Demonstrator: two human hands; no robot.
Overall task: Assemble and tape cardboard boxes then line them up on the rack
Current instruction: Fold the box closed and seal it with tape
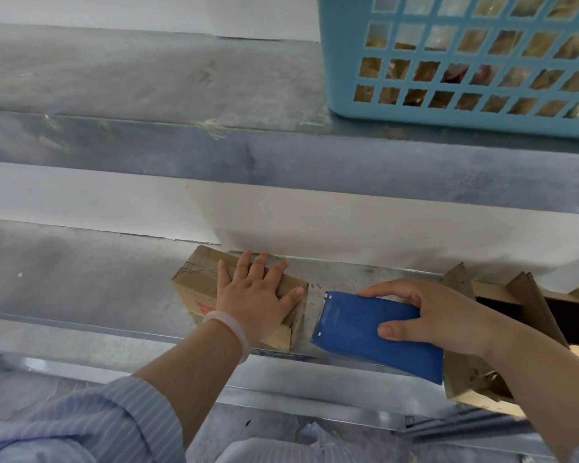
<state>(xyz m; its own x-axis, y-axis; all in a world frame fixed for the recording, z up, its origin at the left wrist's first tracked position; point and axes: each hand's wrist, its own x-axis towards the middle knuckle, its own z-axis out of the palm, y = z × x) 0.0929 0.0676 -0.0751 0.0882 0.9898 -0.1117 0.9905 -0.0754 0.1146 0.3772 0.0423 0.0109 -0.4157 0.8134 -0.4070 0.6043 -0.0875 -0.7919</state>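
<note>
Left hand (258, 297) spread flat atop box (198, 289), steadying it mid-shelf (81, 285), spanning back edge to front. Right hand (438, 317) grips blue tape dispenser (365, 332), blade toward box, likely for sealing. Open boxes (532, 305) at right.

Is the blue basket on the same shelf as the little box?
No, the basket sits on the upper shelf, while the box lies on the lower shelf under the left hand.
</note>
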